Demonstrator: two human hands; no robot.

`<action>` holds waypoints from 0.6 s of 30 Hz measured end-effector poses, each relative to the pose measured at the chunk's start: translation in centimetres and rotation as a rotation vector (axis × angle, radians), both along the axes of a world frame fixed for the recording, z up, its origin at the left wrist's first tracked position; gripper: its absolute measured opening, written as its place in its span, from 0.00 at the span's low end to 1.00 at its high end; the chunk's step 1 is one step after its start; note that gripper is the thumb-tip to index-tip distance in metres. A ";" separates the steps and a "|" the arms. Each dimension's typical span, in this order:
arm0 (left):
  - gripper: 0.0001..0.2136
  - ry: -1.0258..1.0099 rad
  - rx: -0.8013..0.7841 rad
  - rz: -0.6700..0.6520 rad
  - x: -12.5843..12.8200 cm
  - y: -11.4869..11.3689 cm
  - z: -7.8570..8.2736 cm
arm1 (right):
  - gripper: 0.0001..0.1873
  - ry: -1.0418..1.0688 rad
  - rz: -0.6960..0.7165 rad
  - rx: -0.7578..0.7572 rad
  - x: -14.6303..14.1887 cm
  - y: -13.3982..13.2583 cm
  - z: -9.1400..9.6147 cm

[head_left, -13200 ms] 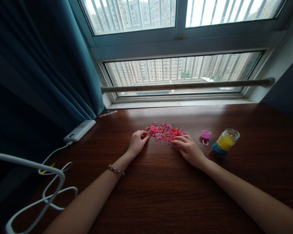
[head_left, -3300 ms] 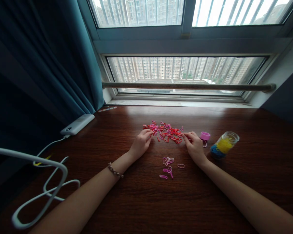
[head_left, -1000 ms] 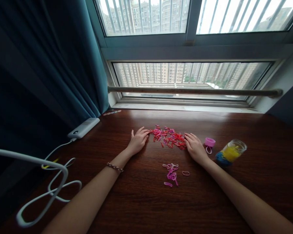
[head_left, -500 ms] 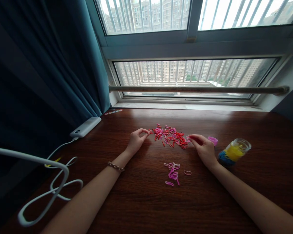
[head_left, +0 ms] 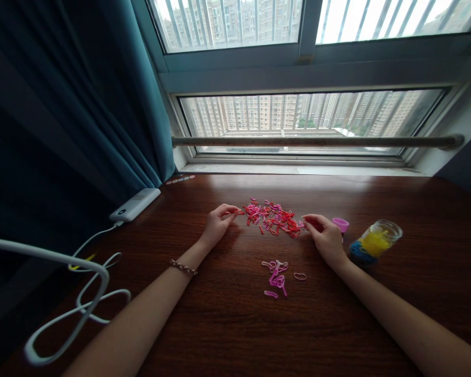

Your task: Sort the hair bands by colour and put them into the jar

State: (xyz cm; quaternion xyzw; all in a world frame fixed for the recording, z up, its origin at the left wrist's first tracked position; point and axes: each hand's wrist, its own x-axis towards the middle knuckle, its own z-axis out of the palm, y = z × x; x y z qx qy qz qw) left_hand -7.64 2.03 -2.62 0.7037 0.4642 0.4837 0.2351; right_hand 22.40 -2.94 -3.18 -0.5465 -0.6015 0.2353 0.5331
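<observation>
A pile of small red and pink rubber bands point(head_left: 272, 217) lies on the brown wooden table between my two hands. At its left end, my left hand point(head_left: 217, 225) has thumb and fingertips pinched together at a red rubber band point(head_left: 240, 212). My right hand point(head_left: 326, 238) is at the opposite end, its thumb and index fingertip closed on a pink rubber band point(head_left: 301, 224). Nearer to me lies a smaller group of pink and purple rubber bands point(head_left: 277, 277), with a single pale pink band point(head_left: 300, 276) just to its right.
Right of my right hand, a glass jar point(head_left: 377, 242) with yellow and blue contents leans at a tilt. A pink cup-like piece point(head_left: 340, 224) stands behind that hand. On the left are a white power bank point(head_left: 135, 204), a looping white cable point(head_left: 102, 277) and a blue curtain point(head_left: 153, 120).
The view has shifted slightly. My left fingers have drawn a little closer together at the red band; my right hand stays at the pile's right end.
</observation>
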 end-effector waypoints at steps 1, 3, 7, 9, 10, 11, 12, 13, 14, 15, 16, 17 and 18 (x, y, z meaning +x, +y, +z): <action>0.10 0.019 0.010 -0.010 0.0 0.0 0.1 | 0.13 -0.001 0.003 -0.001 0.0 0.0 0.1; 0.10 0.052 0.016 -0.029 0.0 -0.1 0.3 | 0.13 0.005 0.011 -0.007 -0.1 -0.1 0.2; 0.12 0.046 -0.026 -0.044 0.0 -0.1 0.2 | 0.13 0.015 0.026 -0.026 -0.2 -0.1 0.4; 0.13 -0.013 -0.076 -0.045 0.0 0.0 0.1 | 0.13 0.015 0.029 -0.032 -0.2 -0.2 0.5; 0.13 -0.046 -0.100 -0.049 0.0 0.0 0.0 | 0.13 0.015 0.031 -0.034 -0.3 -0.2 0.5; 0.14 -0.076 -0.121 -0.056 0.0 0.1 0.0 | 0.12 0.014 0.033 -0.035 -0.3 -0.2 0.6; 0.14 -0.099 -0.137 -0.065 0.1 0.0 0.0 | 0.12 0.012 0.033 -0.035 -0.3 -0.2 0.6; 0.14 -0.116 -0.147 -0.075 0.1 0.0 0.0 | 0.12 0.010 0.033 -0.034 -0.2 -0.3 0.6; 0.13 -0.128 -0.154 -0.081 0.2 0.0 0.0 | 0.12 0.008 0.033 -0.033 -0.2 -0.2 0.6; 0.13 -0.133 -0.159 -0.082 0.2 -0.1 0.1 | 0.12 0.006 0.033 -0.033 -0.2 -0.2 0.6; 0.13 -0.133 -0.164 -0.079 0.2 -0.1 0.1 | 0.12 0.007 0.034 -0.033 -0.2 -0.2 0.6; 0.13 -0.129 -0.169 -0.077 0.3 -0.2 0.2 | 0.12 0.009 0.035 -0.034 -0.1 -0.1 0.5; 0.13 -0.123 -0.173 -0.076 0.3 -0.2 0.2 | 0.12 0.013 0.037 -0.037 -0.1 -0.1 0.4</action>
